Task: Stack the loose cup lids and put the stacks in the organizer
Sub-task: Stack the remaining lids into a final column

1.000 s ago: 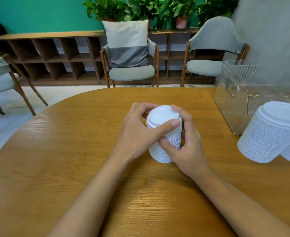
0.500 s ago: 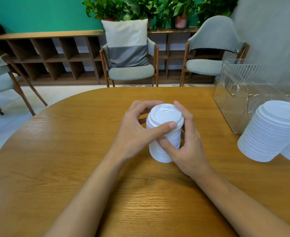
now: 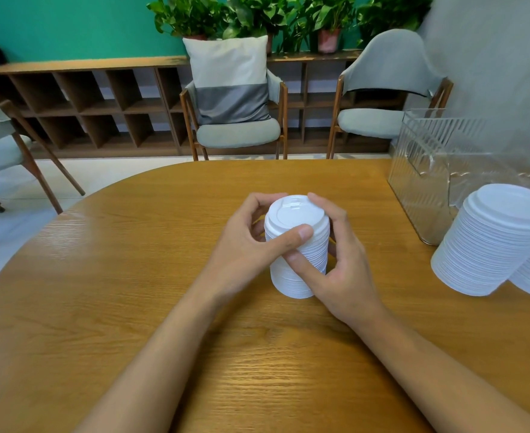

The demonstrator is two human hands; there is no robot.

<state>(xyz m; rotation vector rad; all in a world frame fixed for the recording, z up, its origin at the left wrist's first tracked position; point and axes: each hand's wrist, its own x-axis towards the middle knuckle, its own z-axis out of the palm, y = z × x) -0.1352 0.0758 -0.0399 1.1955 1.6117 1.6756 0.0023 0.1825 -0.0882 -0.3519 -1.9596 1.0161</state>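
White lids in a stack [image 3: 298,251] stand mid-desk [image 3: 132,276], left hand [image 3: 245,245] and right hand [image 3: 341,264] fingers curled round its sides, clear organizer [image 3: 429,170] far right.

An oval wooden table [image 3: 117,292]; beyond it, grey-cushioned wooden chairs [image 3: 371,121], one holding a two-tone grey pillow [image 3: 230,79], a low wooden cubby shelf [image 3: 85,101], leafy potted plants [image 3: 257,17].

Bright, even light; wide-angle edge distortion.
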